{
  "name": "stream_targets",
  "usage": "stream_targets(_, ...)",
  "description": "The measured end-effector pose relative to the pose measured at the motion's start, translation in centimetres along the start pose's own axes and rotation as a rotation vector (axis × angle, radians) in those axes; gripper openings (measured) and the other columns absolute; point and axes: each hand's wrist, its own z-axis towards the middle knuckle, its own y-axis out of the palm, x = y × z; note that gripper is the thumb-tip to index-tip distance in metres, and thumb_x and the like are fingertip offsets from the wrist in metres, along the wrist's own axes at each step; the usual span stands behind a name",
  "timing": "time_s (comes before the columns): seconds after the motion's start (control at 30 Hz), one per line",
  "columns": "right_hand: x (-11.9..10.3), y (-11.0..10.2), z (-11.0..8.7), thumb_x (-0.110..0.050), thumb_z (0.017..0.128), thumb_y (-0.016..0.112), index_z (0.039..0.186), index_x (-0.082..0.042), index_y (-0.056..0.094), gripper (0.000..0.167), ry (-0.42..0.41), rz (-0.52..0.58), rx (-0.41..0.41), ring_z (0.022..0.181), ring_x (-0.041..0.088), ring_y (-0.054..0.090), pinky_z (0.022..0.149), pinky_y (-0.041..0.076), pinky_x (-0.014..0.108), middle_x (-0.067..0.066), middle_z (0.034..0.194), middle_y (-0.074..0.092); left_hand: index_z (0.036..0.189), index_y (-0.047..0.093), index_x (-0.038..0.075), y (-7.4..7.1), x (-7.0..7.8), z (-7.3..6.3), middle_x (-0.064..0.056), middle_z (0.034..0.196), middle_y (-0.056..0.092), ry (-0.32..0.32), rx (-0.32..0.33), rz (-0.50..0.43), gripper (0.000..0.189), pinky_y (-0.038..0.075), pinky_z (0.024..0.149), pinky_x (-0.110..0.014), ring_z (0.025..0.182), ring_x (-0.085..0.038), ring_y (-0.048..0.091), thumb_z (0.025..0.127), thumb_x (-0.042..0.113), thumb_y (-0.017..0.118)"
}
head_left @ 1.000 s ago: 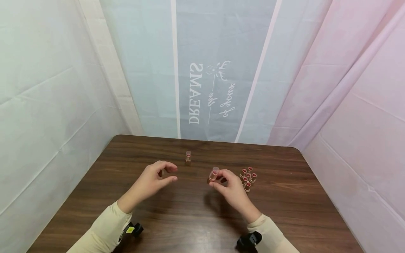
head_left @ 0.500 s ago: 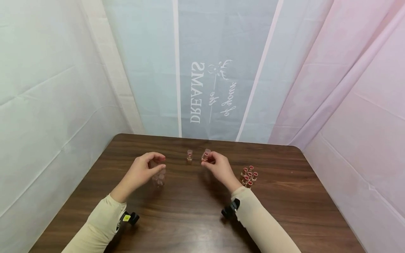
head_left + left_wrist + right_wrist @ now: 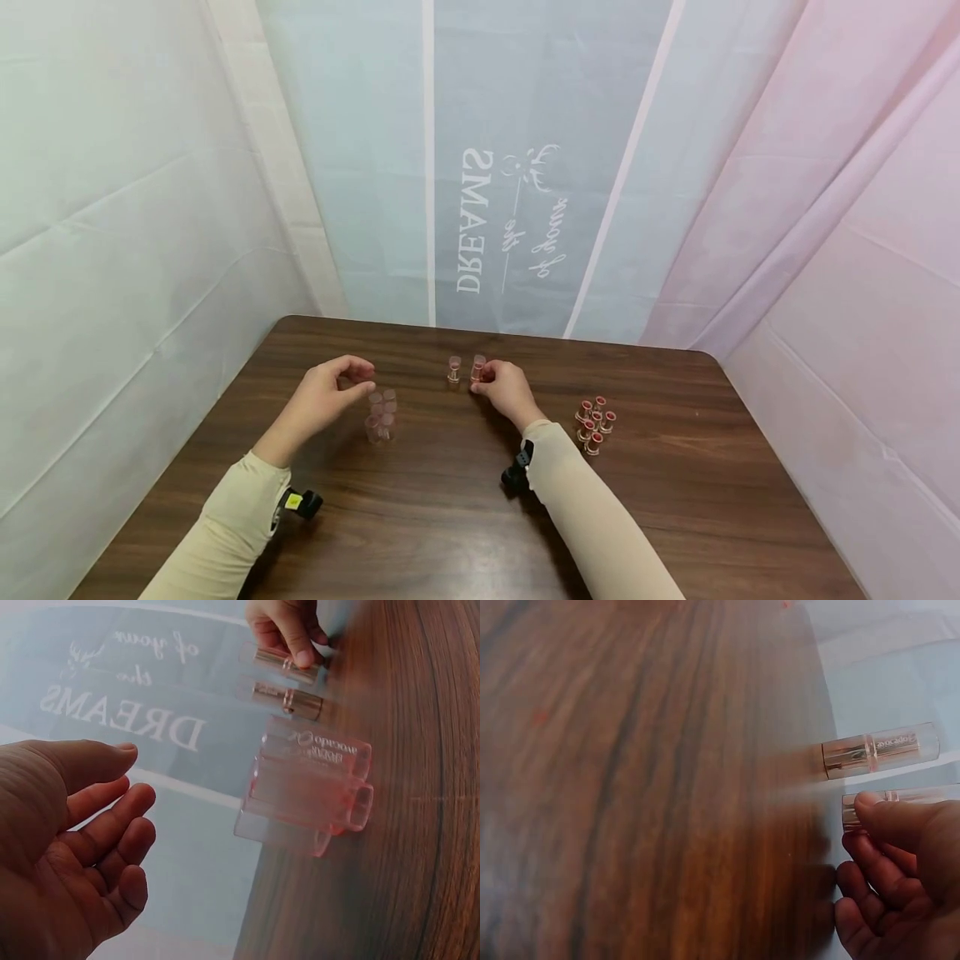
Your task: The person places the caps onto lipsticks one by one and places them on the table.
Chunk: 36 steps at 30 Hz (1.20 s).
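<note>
At the far middle of the table, my right hand (image 3: 506, 396) pinches a capped lipstick (image 3: 477, 367) low on its gold base between thumb and fingers. It stands upright beside another capped lipstick (image 3: 454, 371), a small gap to its right. In the right wrist view the thumb lies across the gold base (image 3: 850, 814). My left hand (image 3: 318, 404) hovers at the left with loosely bent fingers and holds nothing. Just right of it stands a cluster of several clear pinkish lipstick caps (image 3: 384, 421), which show printed lettering in the left wrist view.
Several uncapped lipsticks (image 3: 596, 425) with gold bases and red tips stand grouped to the right of my right forearm. The dark wooden table (image 3: 442, 517) ends at a rounded far edge, with a lettered curtain (image 3: 502, 208) hanging behind it.
My right hand has carried the capped lipstick away from me and leftward, down beside the other capped one. My left hand has drawn back left, and the clear caps now show beside it.
</note>
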Motion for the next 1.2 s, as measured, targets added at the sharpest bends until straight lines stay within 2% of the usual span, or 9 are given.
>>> stream_targets(0.43, -0.5, 0.5, -0.1, -0.019, 0.09, 0.081, 0.107, -0.008, 0.074, 0.021, 0.027, -0.035, -0.02, 0.096, 0.022, 0.067, 0.09, 0.055, 0.043, 0.005, 0.101, 0.073, 0.119, 0.069, 0.009, -0.1, -0.7, 0.1, -0.005, 0.108, 0.073, -0.051, -0.022, 0.006, 0.026, 0.055, 0.075, -0.028, 0.094, -0.021, 0.066, 0.096, 0.02, 0.075)
stream_targets(0.57, -0.5, 0.1, -0.3, -0.019, 0.089, 0.082, 0.113, -0.007, 0.072, 0.029, 0.015, -0.034, -0.025, 0.103, 0.024, 0.068, 0.093, 0.054, 0.043, 0.007, 0.108, 0.073, 0.119, 0.069, 0.007, -0.1, -0.5, 0.0, -0.006, 0.108, 0.072, -0.05, -0.023, 0.003, 0.026, 0.054, 0.074, -0.028, 0.094, -0.023, 0.066, 0.096, 0.019, 0.074)
stream_targets(0.67, -1.1, -1.1, -0.8, -0.019, 0.088, 0.083, 0.122, -0.004, 0.069, 0.039, -0.008, -0.029, 0.001, 0.109, 0.027, 0.067, 0.095, 0.054, 0.045, 0.01, 0.117, 0.07, 0.118, 0.069, 0.007, -0.1, -0.4, 0.0, -0.006, 0.107, 0.072, -0.049, -0.024, 0.006, 0.025, 0.054, 0.073, -0.028, 0.094, -0.024, 0.065, 0.096, 0.017, 0.074)
stream_targets(0.8, -2.4, -4.1, -2.5, -0.018, 0.088, 0.083, 0.126, -0.004, 0.068, 0.043, -0.08, -0.007, 0.082, 0.11, 0.03, 0.066, 0.095, 0.054, 0.045, 0.012, 0.121, 0.068, 0.117, 0.069, 0.008, 0.0, -0.3, -0.1, -0.006, 0.107, 0.072, -0.044, -0.024, 0.006, 0.023, 0.054, 0.073, -0.028, 0.092, -0.023, 0.065, 0.096, 0.016, 0.073)
stream_targets(0.93, -3.0, -7.3, -5.0, -0.018, 0.09, 0.081, 0.123, -0.005, 0.07, 0.037, -0.199, 0.053, 0.165, 0.105, 0.029, 0.067, 0.092, 0.055, 0.045, 0.011, 0.118, 0.069, 0.117, 0.069, 0.008, -0.1, -0.1, -0.1, -0.006, 0.107, 0.072, -0.043, -0.026, 0.006, 0.022, 0.054, 0.073, -0.027, 0.092, -0.024, 0.066, 0.096, 0.015, 0.073)
stream_targets(1.07, -2.6, -9.8, -8.1, -0.021, 0.093, 0.079, 0.121, -0.01, 0.072, 0.031, -0.271, 0.114, 0.21, 0.099, 0.023, 0.069, 0.087, 0.057, 0.043, 0.006, 0.115, 0.07, 0.118, 0.069, 0.008, 0.0, -0.1, 0.0, -0.007, 0.108, 0.072, -0.043, -0.032, 0.007, 0.024, 0.054, 0.073, -0.028, 0.093, -0.024, 0.066, 0.097, 0.017, 0.073)
stream_targets(1.2, -1.7, -11.6, -11.2, -0.022, 0.094, 0.077, 0.12, -0.015, 0.072, 0.028, -0.299, 0.13, 0.223, 0.098, 0.016, 0.067, 0.083, 0.057, 0.037, 0.0, 0.115, 0.07, 0.119, 0.069, 0.008, 0.1, -0.4, 0.0, -0.007, 0.11, 0.072, -0.052, -0.045, -0.002, 0.024, 0.055, 0.074, -0.029, 0.094, -0.026, 0.066, 0.098, 0.019, 0.072)
